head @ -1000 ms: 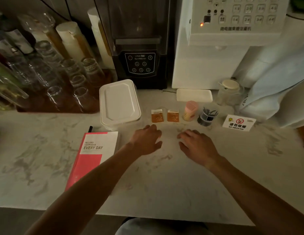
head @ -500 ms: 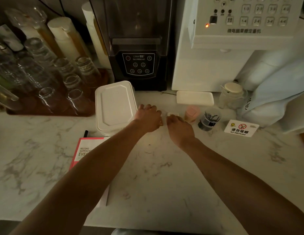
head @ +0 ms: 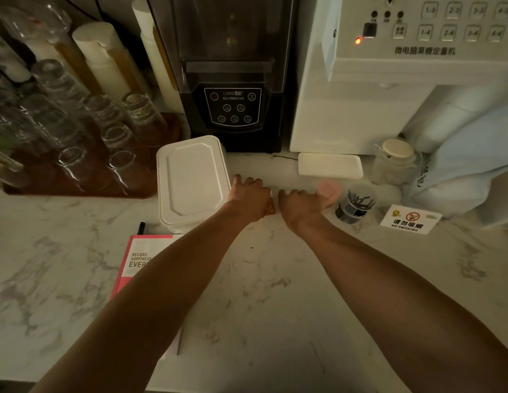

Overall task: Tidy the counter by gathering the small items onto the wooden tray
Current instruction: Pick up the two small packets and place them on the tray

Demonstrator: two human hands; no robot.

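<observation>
While both hands curled mid-frame, the left hand (head: 248, 195) pinching an orange packet (head: 270, 207), the right hand's (head: 296, 204) hold unclear, firm grips before lifting seemed wise.

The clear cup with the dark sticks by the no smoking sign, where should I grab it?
Take the clear cup round its side wall, low down, coming from the front. The dark sticks poke out of its open top, and the pink-lidded jar stands close on its left.

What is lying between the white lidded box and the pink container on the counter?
In the head view, both hands lie there: the left hand beside the white lidded box, the right hand against the pink container. An orange packet peeks out between them.
</observation>
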